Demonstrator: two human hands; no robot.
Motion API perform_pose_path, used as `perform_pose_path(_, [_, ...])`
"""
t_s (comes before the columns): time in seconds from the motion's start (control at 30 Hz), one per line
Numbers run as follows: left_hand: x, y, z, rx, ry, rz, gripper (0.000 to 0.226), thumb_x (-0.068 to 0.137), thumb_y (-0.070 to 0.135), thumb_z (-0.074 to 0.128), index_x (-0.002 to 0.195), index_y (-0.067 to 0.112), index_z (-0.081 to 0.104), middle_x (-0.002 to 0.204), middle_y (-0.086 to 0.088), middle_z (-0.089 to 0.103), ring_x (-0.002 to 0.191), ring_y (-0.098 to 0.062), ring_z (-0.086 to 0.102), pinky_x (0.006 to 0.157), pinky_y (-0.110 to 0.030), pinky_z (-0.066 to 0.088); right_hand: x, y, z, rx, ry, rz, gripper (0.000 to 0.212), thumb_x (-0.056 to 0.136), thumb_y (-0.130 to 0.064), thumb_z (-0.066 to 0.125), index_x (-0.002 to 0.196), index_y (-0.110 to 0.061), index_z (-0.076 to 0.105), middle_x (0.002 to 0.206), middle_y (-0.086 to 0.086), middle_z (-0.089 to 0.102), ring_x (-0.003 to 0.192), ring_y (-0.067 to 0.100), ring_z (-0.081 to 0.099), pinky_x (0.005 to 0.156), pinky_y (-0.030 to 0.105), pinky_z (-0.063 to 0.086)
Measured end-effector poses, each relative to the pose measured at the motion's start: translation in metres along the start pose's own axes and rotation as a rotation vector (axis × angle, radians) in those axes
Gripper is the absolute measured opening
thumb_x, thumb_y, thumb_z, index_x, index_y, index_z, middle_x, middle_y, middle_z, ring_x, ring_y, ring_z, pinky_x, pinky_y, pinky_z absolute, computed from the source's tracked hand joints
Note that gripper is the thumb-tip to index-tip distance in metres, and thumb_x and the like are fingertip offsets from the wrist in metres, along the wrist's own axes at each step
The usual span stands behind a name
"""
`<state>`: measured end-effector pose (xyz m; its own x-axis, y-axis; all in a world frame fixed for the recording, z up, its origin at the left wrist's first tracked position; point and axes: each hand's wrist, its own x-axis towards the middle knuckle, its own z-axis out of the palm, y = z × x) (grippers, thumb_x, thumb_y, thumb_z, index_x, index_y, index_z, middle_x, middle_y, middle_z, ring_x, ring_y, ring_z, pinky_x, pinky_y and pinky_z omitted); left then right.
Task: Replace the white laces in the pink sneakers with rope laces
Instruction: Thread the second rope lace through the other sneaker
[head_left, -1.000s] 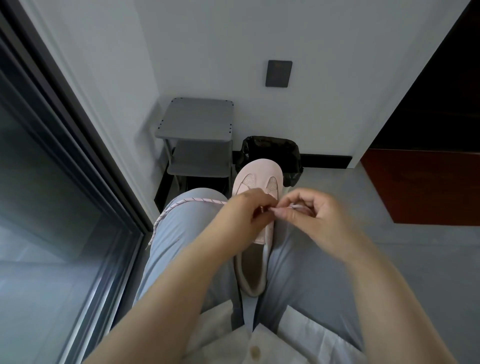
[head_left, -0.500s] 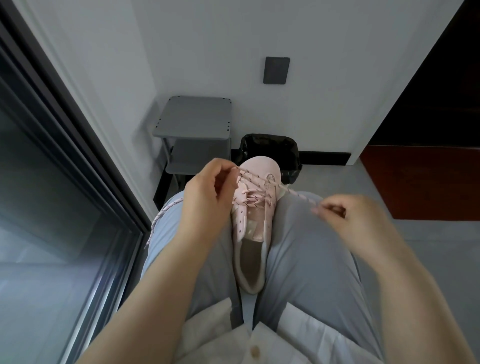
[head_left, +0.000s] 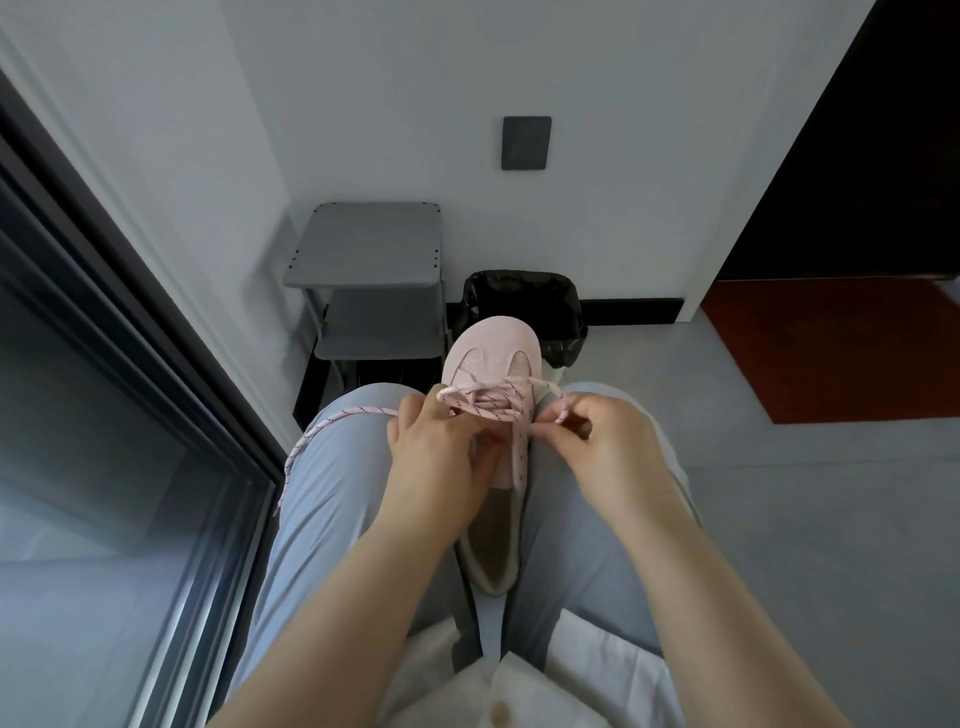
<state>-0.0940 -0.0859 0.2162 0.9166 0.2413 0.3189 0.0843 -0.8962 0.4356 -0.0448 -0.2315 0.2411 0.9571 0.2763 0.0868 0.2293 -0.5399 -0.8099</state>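
A pink sneaker (head_left: 491, 358) lies between my thighs, toe pointing away, its opening toward me. A pale pink rope lace with dark flecks (head_left: 485, 402) crosses its upper eyelets. My left hand (head_left: 436, 457) rests on the sneaker's left side, fingers curled at the tongue, holding the shoe. The lace's long left end (head_left: 322, 431) trails over my left thigh and hangs down. My right hand (head_left: 597, 447) pinches the lace's right end in a small loop beside the right eyelet row.
A grey two-tier stand (head_left: 371, 280) and a black-lined bin (head_left: 522, 306) stand against the white wall ahead. A dark-framed glass panel (head_left: 104, 415) runs along my left. Grey floor and a red-brown mat (head_left: 831, 348) lie to the right.
Both hands had spread apart, pulling the lace ends outward; now they have come back in to the sneaker's eyelets, the left hand lower on the shoe, the right holding a small loop.
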Motion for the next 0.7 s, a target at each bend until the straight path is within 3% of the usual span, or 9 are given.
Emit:
perform_pose_path(0.1, [0.005,-0.002,0.004,0.045,-0.071,-0.015,0.024,0.081,0.048,0.044,0.093,0.048,0.065,0.1,0.017,0.059,0.095,-0.019,0.044,0.071,-0.026,0.022,0.003,0.003,0.007,-0.13,0.007,-0.077,0.011,0.082,-0.021,0.069,0.078,-0.011,0.069,0.069,-0.003,0.058,0.062,0.011,0.05,0.057,0.011,0.035])
perform_pose_path(0.27, [0.007,0.006,0.01,0.057,-0.047,-0.068,0.052,0.075,0.066,0.023,0.086,0.043,0.068,0.097,0.015,0.06,0.097,-0.018,0.044,0.073,-0.026,0.022,0.009,0.003,0.007,-0.166,-0.051,-0.058,0.011,0.083,-0.02,0.069,0.077,-0.01,0.07,0.065,0.001,0.06,0.059,0.014,0.049,0.052,0.017,0.032])
perform_pose_path(0.37, [0.008,0.008,0.007,-0.002,-0.036,-0.098,0.031,0.081,0.061,0.044,0.097,0.047,0.067,0.102,0.013,0.055,0.096,-0.018,0.038,0.072,-0.025,0.016,0.013,-0.001,0.002,-0.153,-0.142,-0.01,0.008,0.08,-0.012,0.068,0.074,-0.008,0.069,0.063,0.008,0.059,0.059,0.019,0.048,0.052,0.025,0.031])
perform_pose_path(0.43, [0.006,0.01,0.007,-0.032,-0.029,-0.132,0.027,0.083,0.051,0.059,0.105,0.038,0.067,0.103,0.008,0.05,0.096,-0.018,0.035,0.073,-0.024,0.015,0.016,-0.004,-0.001,-0.175,-0.173,-0.011,0.008,0.078,-0.008,0.066,0.071,-0.006,0.069,0.061,0.01,0.054,0.058,0.02,0.044,0.048,0.023,0.027])
perform_pose_path(0.53, [0.005,0.011,0.009,-0.052,0.001,-0.142,0.034,0.081,0.048,0.063,0.106,0.025,0.067,0.102,0.006,0.048,0.096,-0.018,0.035,0.073,-0.021,0.012,0.017,-0.008,-0.005,-0.21,-0.205,-0.024,0.007,0.078,-0.008,0.066,0.074,-0.005,0.07,0.064,0.017,0.056,0.058,0.019,0.043,0.046,0.02,0.029])
perform_pose_path(0.6, [0.006,0.011,0.008,-0.048,-0.009,-0.154,0.037,0.081,0.048,0.063,0.108,0.022,0.065,0.102,0.005,0.048,0.098,-0.018,0.035,0.073,-0.019,0.011,0.019,-0.009,-0.006,-0.205,-0.192,-0.018,0.002,0.075,-0.009,0.069,0.077,-0.007,0.069,0.068,0.012,0.062,0.06,0.018,0.047,0.047,0.019,0.03])
perform_pose_path(0.7, [0.007,0.013,0.005,-0.105,-0.008,-0.165,0.025,0.081,0.037,0.066,0.095,0.016,0.064,0.101,0.001,0.051,0.099,-0.022,0.037,0.077,-0.021,0.013,0.024,-0.011,-0.007,-0.227,-0.197,-0.001,0.018,0.07,-0.01,0.075,0.078,-0.017,0.06,0.076,0.001,0.067,0.068,0.016,0.053,0.047,0.016,0.03])
